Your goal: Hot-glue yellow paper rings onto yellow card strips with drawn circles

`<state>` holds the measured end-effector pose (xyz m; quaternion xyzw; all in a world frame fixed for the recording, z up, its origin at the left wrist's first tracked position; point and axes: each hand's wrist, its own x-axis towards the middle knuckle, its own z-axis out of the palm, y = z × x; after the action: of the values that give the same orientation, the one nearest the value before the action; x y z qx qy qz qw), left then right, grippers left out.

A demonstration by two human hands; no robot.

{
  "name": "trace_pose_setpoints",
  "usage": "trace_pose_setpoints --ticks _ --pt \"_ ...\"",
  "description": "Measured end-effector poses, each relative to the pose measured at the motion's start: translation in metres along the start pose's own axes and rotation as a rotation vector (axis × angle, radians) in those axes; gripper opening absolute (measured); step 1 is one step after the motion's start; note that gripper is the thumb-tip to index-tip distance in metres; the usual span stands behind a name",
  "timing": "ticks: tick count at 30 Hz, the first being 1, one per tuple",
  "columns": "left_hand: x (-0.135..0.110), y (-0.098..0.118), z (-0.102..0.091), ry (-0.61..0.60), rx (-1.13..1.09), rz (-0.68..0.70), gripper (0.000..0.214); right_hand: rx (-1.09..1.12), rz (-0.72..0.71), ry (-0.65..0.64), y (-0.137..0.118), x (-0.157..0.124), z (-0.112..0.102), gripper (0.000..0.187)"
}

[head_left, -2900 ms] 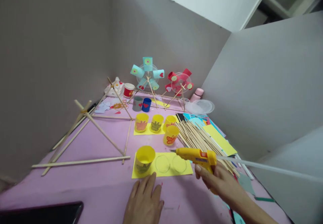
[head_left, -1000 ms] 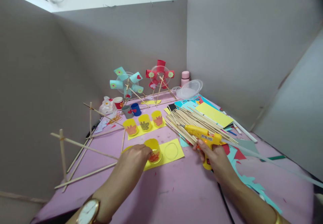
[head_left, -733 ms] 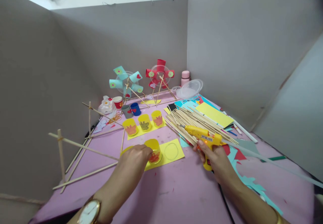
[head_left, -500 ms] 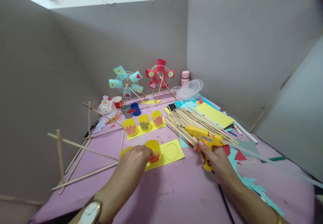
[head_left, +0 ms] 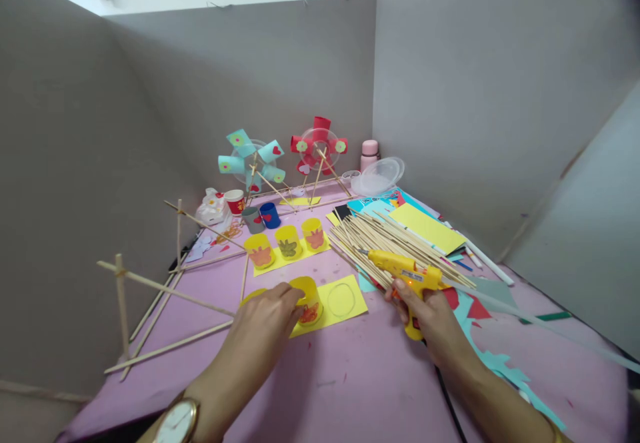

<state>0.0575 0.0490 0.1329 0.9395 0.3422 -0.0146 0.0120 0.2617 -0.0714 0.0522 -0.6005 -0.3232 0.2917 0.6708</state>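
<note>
My left hand (head_left: 267, 320) is closed around a yellow paper cup (head_left: 309, 300) with an orange figure on it, which stands on a yellow paper sheet (head_left: 345, 300) marked with a drawn circle. Part of a second yellow cup shows behind my fingers. My right hand (head_left: 425, 313) grips a yellow glue gun (head_left: 405, 271) by the handle, its nozzle pointing left over the table, a hand's width right of the cup. A glue stick juts from the gun's back to the right.
A pile of wooden skewers (head_left: 390, 243) lies behind the gun. Three yellow cups (head_left: 287, 243) sit on another sheet. A stick frame (head_left: 150, 283) stands at the left. Blue (head_left: 250, 160) and red (head_left: 320, 146) paper wheels stand at the back. Coloured paper (head_left: 425, 226) lies right.
My left hand moved from flat on the table onto the yellow cup on the sheet. My view swung left. In the last second both hands barely shifted.
</note>
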Motion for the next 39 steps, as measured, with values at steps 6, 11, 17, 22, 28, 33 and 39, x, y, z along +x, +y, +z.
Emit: trace_pose_setpoints --ticks 6,11,17,22,28,33,39 --pt "0.006 0.001 0.005 0.259 0.074 0.05 0.041 0.012 0.004 0.006 0.0 0.0 0.001 0.041" --pt "0.01 0.012 0.031 0.222 0.163 0.107 0.063 -0.034 -0.012 -0.006 0.003 0.001 -0.001 0.039" --pt "0.015 0.028 0.037 0.076 0.19 0.0 0.072 -0.067 -0.009 -0.011 0.007 0.002 -0.004 0.039" --pt "0.018 0.032 0.036 0.002 0.195 -0.031 0.074 -0.048 0.002 -0.015 0.004 0.0 -0.004 0.04" --pt "0.019 0.024 0.051 0.12 0.169 0.005 0.072 -0.04 0.011 -0.018 -0.001 -0.001 -0.004 0.041" --pt "0.011 0.026 0.045 0.3 0.21 0.01 0.073 -0.022 -0.001 -0.009 0.001 0.0 -0.004 0.039" --pt "-0.034 0.041 0.07 0.684 0.128 0.57 0.046 0.02 -0.018 0.0 0.001 -0.001 -0.003 0.038"
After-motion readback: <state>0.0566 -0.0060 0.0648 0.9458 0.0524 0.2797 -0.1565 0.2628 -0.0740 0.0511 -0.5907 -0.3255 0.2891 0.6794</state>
